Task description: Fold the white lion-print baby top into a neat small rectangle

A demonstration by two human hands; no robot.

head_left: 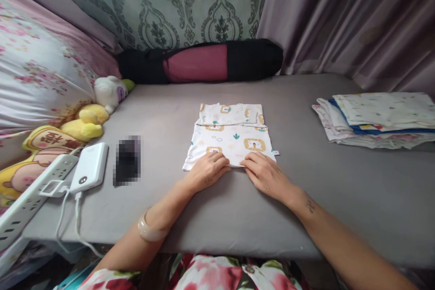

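A small white cotton garment printed with yellow lion faces [233, 138] lies folded flat in the middle of the grey bed sheet [306, 199]. The left hand [205, 170] rests palm down on its near left edge, fingers flat, grip not closed on anything. The right hand [265, 174] presses the near right edge the same way, fingers spread and holding nothing; the two hands are just beside each other. Well to the right sits a stack of folded printed cloths [377, 120]. To the left lie a white power bank [89, 166] and a white power strip [30, 195], with yellow and white plush toys [91, 113] beyond them. A black and pink rolled mat bag [200, 61] lies along the wall.
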